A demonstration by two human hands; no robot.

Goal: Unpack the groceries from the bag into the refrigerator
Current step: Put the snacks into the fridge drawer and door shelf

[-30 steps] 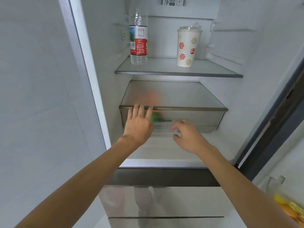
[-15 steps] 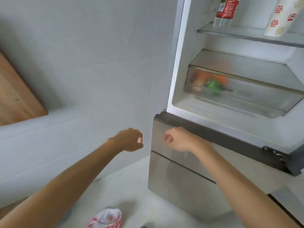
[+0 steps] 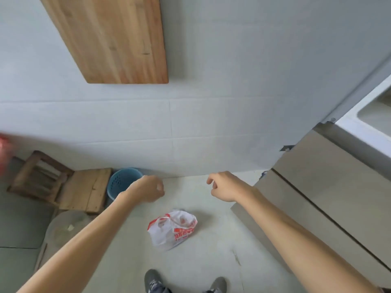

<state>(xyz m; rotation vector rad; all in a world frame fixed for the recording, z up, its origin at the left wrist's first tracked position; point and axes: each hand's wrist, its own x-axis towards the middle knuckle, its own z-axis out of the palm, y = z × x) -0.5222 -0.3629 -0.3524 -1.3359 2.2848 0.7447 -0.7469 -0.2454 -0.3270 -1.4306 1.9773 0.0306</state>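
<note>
A: Standing by the refrigerator (image 3: 317,187), how are the arms?
B: Two, stretched forward; left hand (image 3: 148,188) and right hand (image 3: 224,187) loosely curled, holding nothing.
A: Bags?
B: One bag (image 3: 172,229), white plastic with red print, crumpled on the floor (image 3: 211,261) below and between the hands.

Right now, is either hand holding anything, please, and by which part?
Nothing is held: left hand and right hand are empty; the bag lies on the floor.

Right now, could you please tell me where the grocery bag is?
In the head view, the bag lies on the floor at lower centre, just ahead of the shoes, left of the refrigerator.
</note>
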